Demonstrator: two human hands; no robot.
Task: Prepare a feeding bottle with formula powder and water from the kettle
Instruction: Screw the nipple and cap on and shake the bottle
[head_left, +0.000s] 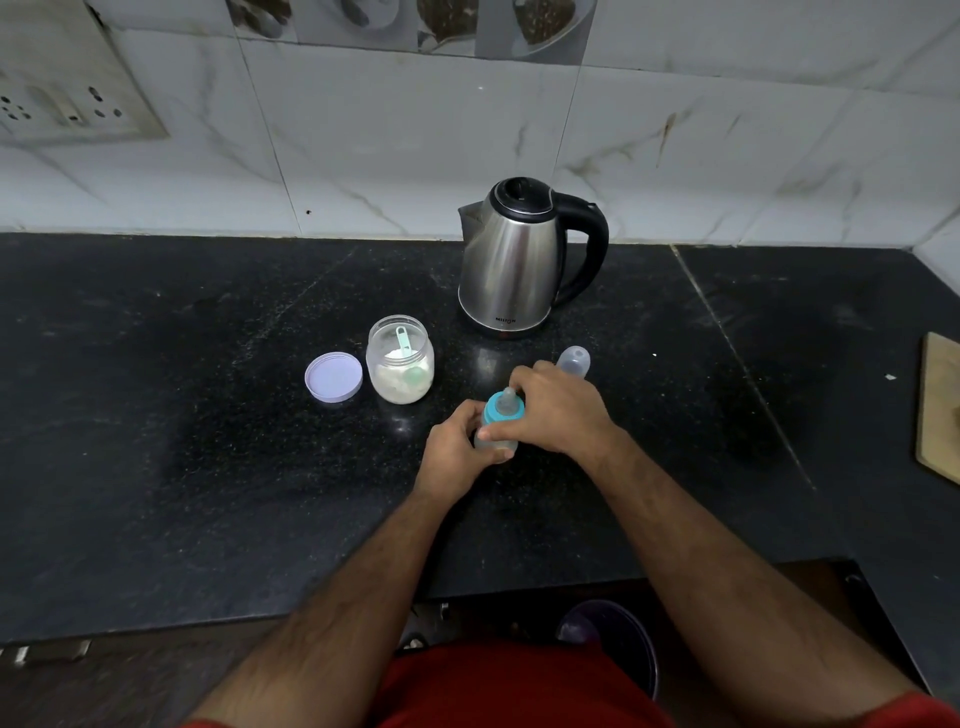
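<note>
On the black granite countertop (208, 415), backed by a white marble-pattern tiled wall (415, 145) carrying a switch-and-socket plate (67, 93) at upper left, stand the items noted below. A stainless-steel electric kettle (511, 270) with black lid and black handle sits upright near the wall, spout to the left, lid closed. At the right edge, part of a wooden board (937, 405) is visible. In front of the kettle and to its left stands an open clear jar of white formula powder (399, 369), with a green scoop (403, 340) standing inside. Its lilac lid (333, 376) lies flat just beside the jar, on its left. The feeding bottle (498, 423), fitted with a teal collar and teat, stands upright in front of the kettle. The left hand (457, 447) is wrapped around the bottle body; the right hand (556, 410) grips the teal collar from the right. A clear bottle cap (574, 361) lies just behind the right hand.
</note>
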